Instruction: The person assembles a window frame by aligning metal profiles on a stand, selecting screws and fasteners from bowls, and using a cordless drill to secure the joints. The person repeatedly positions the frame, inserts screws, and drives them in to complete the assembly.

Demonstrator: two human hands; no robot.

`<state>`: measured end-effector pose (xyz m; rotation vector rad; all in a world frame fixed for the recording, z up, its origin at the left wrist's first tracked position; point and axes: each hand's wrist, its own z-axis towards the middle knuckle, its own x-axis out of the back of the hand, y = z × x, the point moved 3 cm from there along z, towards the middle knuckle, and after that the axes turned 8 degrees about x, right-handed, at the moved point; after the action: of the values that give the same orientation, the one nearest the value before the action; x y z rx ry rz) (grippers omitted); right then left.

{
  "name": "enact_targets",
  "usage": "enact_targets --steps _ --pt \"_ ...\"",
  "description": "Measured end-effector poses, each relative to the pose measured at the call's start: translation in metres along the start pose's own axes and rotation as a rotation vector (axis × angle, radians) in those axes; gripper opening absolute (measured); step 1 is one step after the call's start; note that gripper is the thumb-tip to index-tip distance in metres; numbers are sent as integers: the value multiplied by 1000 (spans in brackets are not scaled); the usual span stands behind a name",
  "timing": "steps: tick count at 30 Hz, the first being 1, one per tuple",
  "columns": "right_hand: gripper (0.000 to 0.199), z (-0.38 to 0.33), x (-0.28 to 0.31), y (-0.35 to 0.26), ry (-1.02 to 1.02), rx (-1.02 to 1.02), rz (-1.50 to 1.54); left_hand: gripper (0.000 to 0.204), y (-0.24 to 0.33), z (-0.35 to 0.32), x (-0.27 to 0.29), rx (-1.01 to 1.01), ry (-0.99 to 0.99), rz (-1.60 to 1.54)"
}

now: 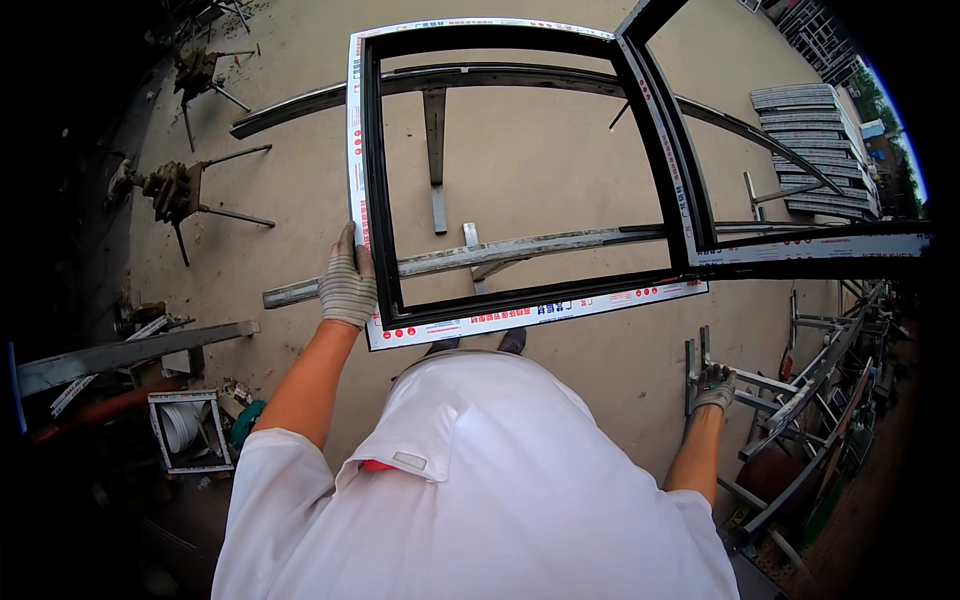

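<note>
At the far left a small white box frame on the floor holds what looks like a coil of white strip. My gloved left hand is clamped on the left edge of the big window frame, which lies across two grey rails above open concrete floor. To the right, my right hand grips an upright bar of the metal rack, crowded beside the frame's right end.

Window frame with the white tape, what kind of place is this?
Probably a workshop yard where window frames get made. A gloved left hand holds a big window frame over metal support rails, and cut profiles are stacked nearby.
</note>
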<state>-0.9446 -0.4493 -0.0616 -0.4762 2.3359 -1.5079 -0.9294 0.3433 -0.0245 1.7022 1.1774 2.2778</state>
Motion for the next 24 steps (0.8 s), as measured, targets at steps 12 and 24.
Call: enact_targets --steps 12,24 --pt "26 -216 157 189 60 -558 -406 47 -5 4 -14 34 -97 -378" --pt "20 -247 43 148 -180 -269 -623 46 -21 3 -27 116 -149 -501"
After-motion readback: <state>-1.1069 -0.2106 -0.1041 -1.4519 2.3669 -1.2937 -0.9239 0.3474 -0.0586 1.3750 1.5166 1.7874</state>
